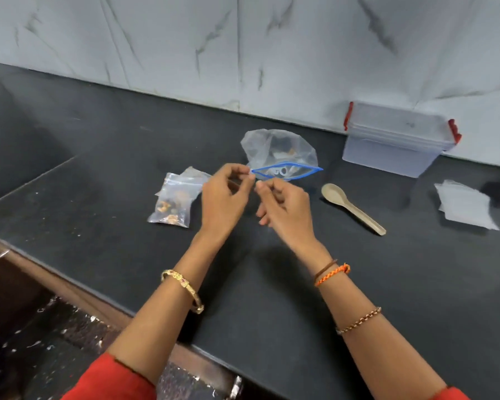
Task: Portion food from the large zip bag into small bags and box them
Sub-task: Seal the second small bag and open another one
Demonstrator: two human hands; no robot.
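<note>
We have the large zip bag (280,153) lying on the desk (98,174) just beyond our fingertips, its blue-rimmed mouth gaping open toward us. The mouth's long axis runs left to right, and its near-left corner sits right at the left hand (224,197), whose thumb and forefinger are pinched together there, apparently on the corner of the zip strip, though we cannot tell how firm the hold is. The right hand (286,210) hovers just beside it, fingers curled, thumb and forefinger nearly meeting; whether it holds anything we cannot tell. The left hand is the nearer to the bag's rim.

To the left of our hands lies a filled small bag (171,202), with another clear one behind it. To the right lie a pale spoon (350,206), farther out a stack of empty small bags (465,206), and beyond them the lidded clear box (396,137) with red clips.

White characters show inside the blue rim, too blurred to read. No other writing is legible.
</note>
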